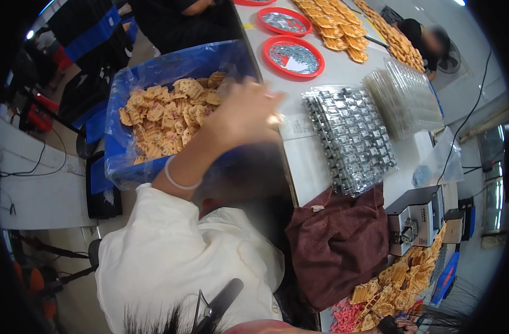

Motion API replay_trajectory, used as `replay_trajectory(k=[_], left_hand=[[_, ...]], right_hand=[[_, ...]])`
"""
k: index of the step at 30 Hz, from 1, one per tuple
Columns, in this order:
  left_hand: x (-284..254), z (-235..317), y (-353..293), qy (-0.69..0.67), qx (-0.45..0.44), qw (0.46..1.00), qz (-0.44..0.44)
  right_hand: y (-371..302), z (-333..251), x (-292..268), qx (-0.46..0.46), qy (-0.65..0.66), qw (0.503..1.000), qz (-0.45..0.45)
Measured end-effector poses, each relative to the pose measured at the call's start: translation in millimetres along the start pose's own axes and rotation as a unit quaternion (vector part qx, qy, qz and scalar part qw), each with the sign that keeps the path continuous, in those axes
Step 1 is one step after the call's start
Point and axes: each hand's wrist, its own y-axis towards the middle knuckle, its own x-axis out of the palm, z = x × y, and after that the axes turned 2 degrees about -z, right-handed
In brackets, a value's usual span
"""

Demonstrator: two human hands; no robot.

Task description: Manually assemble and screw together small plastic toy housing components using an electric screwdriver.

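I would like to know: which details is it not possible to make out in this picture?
All in the head view:
- Left hand: motion blur hides whether its fingers hold anything.
- Blue bin: the heaped tan pieces hide its bottom.
- Hand with a black band: mostly cut off by the lower edge.
- Small metal parts: too small to tell their shape.
- Tabletop under the brown cloth: covered by it.
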Motion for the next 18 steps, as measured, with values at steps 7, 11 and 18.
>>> replay_trajectory(k=[7, 11, 18], left_hand=[[34.1, -29.1, -17.5, -0.085, -0.029, 0.985, -0.150], [33.2, -17.5, -32.5, -0.117, 0.131, 0.980, -0.092], [40.4, 42.1, -3.2, -0.240, 0.309, 0.915, -0.094]], right_hand=[[-5.6, 39.3, 31.9, 0.097, -0.027, 0.995, -0.018], [-5.1, 66.1, 6.3, 0.196, -0.104, 0.972, -0.079], [-33.4, 80.0, 15.0, 0.259, -0.239, 0.919, -0.175]])
